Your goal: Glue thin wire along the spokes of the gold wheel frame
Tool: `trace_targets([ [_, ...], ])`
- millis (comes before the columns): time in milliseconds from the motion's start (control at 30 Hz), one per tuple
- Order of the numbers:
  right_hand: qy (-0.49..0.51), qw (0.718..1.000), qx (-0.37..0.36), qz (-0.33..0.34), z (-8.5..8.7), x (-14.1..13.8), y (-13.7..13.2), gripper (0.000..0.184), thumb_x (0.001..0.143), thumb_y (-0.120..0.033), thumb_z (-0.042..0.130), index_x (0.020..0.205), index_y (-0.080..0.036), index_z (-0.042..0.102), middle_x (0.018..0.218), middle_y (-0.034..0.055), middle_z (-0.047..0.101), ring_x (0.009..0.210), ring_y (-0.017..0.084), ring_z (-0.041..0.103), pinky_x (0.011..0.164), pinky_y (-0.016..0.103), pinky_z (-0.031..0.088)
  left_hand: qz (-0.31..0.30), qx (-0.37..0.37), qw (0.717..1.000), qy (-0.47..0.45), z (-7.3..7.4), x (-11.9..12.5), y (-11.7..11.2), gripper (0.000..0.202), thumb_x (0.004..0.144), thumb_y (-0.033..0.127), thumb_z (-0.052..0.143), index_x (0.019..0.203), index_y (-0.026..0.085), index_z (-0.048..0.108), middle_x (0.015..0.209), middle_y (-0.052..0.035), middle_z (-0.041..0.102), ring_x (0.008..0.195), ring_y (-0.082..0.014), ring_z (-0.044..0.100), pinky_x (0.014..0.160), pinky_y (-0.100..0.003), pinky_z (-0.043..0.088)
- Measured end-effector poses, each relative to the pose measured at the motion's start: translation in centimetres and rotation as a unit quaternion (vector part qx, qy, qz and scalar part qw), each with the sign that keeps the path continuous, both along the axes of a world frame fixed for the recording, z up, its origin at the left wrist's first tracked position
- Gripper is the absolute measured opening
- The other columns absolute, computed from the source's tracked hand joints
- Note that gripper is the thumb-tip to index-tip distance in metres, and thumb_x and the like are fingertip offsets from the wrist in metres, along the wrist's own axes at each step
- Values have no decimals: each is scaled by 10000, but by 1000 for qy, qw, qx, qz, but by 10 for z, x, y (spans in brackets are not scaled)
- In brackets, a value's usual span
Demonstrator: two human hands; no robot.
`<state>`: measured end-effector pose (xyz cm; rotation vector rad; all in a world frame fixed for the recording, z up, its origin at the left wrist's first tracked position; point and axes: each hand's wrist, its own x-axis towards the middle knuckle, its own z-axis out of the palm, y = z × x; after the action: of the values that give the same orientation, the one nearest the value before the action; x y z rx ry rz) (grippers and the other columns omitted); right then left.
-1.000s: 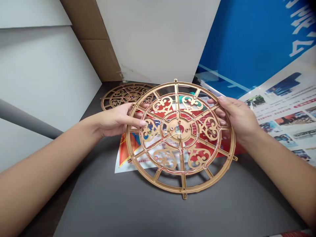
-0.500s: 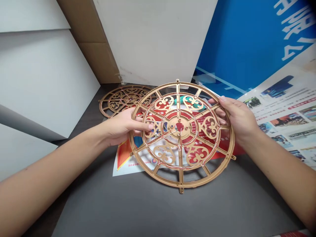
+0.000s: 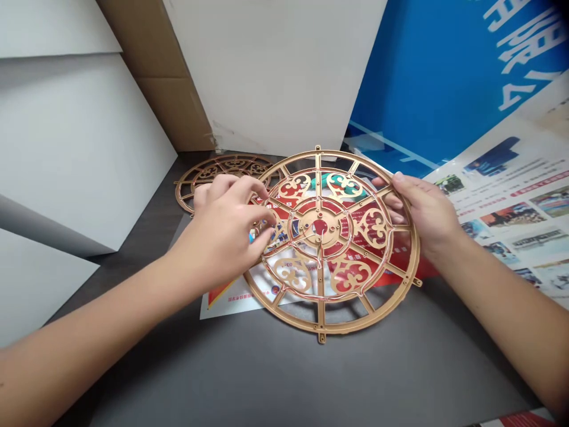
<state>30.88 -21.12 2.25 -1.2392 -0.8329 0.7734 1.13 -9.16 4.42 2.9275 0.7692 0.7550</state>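
Observation:
A round, gold-coloured openwork frame (image 3: 329, 237), with spokes, scroll ornaments and a central hub, is tilted up in front of me. Thin reddish and whitish wires run along its inner rings, and loose ends stick out by the hub. My right hand (image 3: 433, 213) grips the outer rim at the upper right, thumb on the near face and fingers behind. Over the left part of the rim is my left hand (image 3: 224, 228), its bent fingers apart and holding nothing; whether the fingertips touch the frame I cannot tell. It hides that part of the rim.
Behind my left hand, a second similar frame (image 3: 180, 191) lies on the dark surface. A printed red and white sheet (image 3: 222, 305) lies beneath the held frame on a grey surface (image 3: 267, 373). White panels (image 3: 275, 71) stand behind, and a blue printed poster (image 3: 413, 77) is at right.
My left hand has let go of the frame's left rim and risen over its near side, fingers curling apart. The right hand keeps its grip, and the frame has hardly moved.

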Motion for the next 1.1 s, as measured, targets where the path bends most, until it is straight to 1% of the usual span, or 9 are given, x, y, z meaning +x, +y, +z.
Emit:
trace_targets([
  [167,1,1000,-2,6,1,-1,0,262,922,-450,812,892,-200,737,591,-51,401,463,75,359,474,278,227,25,-1,1000,6,0,3,-3,280,946,297,640,750,277,839,1114,-84,794,1170,-356,589,1047,-667,341],
  [333,5,1000,-5,-2,0,-3,1,299,895,-502,829,900,-215,746,582,-66,393,443,73,330,445,260,254,34,-99,994,3,8,3,2,225,882,323,662,707,288,798,975,-45,816,1062,-327,666,1104,-690,307],
  [533,13,1000,-4,-17,2,-3,1,234,909,-427,821,883,-201,765,568,-58,419,433,63,366,459,250,245,-14,22,999,36,2,4,-6,342,1006,256,506,734,242,712,1003,-92,806,1161,-345,675,1093,-605,402],
  [667,10,1000,0,-19,3,-2,0,240,909,-429,824,883,-198,764,569,-56,422,430,67,379,460,258,232,-15,23,999,37,-1,5,-8,328,1037,248,461,791,245,678,1051,-92,804,1189,-341,670,1071,-599,403],
  [767,10,1000,2,-18,3,-3,0,216,920,-408,809,879,-201,764,566,-57,413,431,69,373,457,258,227,12,3,1000,-4,8,4,-3,255,1038,314,493,892,250,692,1117,-93,798,1147,-346,676,1075,-631,370],
  [833,11,1000,2,-18,3,-4,0,196,938,-381,785,873,-197,772,564,-54,413,434,68,367,456,257,233,45,-8,998,-41,17,1,1,255,1053,362,509,923,268,707,1105,-62,804,1117,-324,688,1104,-636,329],
  [900,11,1000,4,-18,2,-4,0,196,946,-370,774,866,-192,774,565,-51,416,436,64,363,455,254,237,50,-25,997,-61,25,-2,5,265,1053,399,538,899,292,725,1060,-22,810,1089,-300,696,1137,-617,309],
  [1000,5,1000,5,-15,1,-3,1,219,936,-405,792,873,-197,764,569,-53,414,436,65,368,451,248,237,38,-38,997,-55,30,-6,11,270,1028,417,573,868,312,763,1020,1,828,1038,-286,713,1173,-604,286],
  [1100,-8,1000,0,-7,0,-1,1,271,922,-467,815,888,-207,746,585,-55,407,444,77,362,436,249,244,-20,-51,998,11,34,-10,17,235,943,399,648,788,310,799,928,1,842,893,-257,720,1129,-578,319],
])
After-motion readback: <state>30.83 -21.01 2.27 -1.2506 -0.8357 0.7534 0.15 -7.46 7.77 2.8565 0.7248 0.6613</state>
